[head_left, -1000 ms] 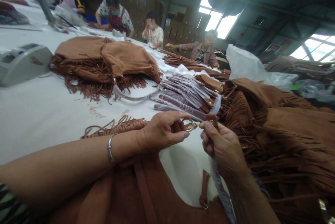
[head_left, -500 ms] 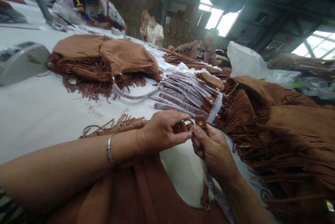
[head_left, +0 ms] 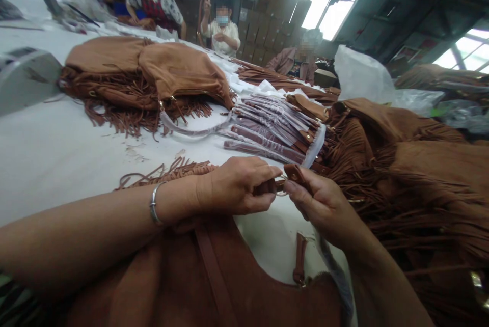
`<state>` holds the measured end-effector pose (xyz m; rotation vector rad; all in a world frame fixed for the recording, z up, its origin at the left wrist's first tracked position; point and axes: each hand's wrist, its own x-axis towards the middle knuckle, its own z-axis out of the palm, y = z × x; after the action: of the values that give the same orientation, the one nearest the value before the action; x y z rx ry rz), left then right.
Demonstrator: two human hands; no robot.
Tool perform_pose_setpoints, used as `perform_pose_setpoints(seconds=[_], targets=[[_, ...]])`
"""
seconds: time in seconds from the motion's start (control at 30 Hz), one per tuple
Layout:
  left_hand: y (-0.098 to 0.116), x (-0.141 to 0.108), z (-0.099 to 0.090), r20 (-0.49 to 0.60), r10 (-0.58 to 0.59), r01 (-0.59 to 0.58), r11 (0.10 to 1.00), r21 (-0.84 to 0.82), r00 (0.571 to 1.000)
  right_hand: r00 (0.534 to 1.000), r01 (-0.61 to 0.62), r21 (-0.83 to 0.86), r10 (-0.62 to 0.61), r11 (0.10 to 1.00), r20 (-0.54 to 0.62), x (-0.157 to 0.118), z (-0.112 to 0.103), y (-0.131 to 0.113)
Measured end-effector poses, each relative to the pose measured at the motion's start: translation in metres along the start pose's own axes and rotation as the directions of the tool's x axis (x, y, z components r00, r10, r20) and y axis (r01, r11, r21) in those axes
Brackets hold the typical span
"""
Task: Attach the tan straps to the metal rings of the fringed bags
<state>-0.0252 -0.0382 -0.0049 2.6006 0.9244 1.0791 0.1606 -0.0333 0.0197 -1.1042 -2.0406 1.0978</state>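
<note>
A brown fringed bag lies closest to me, its curved opening edge facing right. My left hand is closed around a brown leather piece at the bag's upper end, beside a metal ring. Pinched in my right hand is the end of a brown leather strap, which meets the ring. The strap's plastic-wrapped length hangs below that hand. A leather zipper pull stands out from the bag's edge.
Plastic-wrapped straps lie in a bundle ahead on the white table. Brown fringed bags are piled beyond, left, and more bags at right. A tape dispenser stands far left. Several people work across the table.
The strap end has tilted and moved slightly right in my right hand, with the ring now partly between the hands. My view has shifted a little. A person across has raised a strap.
</note>
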Motion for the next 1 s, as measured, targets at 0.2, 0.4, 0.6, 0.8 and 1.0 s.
perform_pose_setpoints(seconds=[0.2, 0.4, 0.6, 0.8, 1.0], targets=[[-0.005, 0.001, 0.006, -0.122, -0.225, 0.192, 0.952, -0.240, 0.967, 0.965, -0.169, 0.466, 0.243, 0.868, -0.103, 0.006, 0.021, 0.011], [-0.007, 0.002, 0.011, -0.142, -0.299, 0.246, 0.921, -0.302, 0.944, 0.948, -0.017, 0.279, 0.104, 0.960, -0.301, 0.005, 0.038, 0.010], [-0.001, 0.001, 0.005, -0.110, -0.246, 0.227, 0.961, -0.159, 0.963, 0.937, 0.018, -0.057, -0.037, 0.998, -0.346, 0.004, 0.028, 0.005], [0.002, -0.001, 0.001, -0.004, -0.190, 0.190, 0.981, -0.035, 0.982, 0.989, -0.048, 0.149, 0.069, 0.988, -0.134, 0.005, 0.011, 0.004], [-0.001, 0.002, 0.006, -0.034, -0.252, 0.242, 0.955, -0.173, 0.967, 0.974, -0.149, 0.444, 0.208, 0.884, -0.087, 0.006, 0.013, 0.015]])
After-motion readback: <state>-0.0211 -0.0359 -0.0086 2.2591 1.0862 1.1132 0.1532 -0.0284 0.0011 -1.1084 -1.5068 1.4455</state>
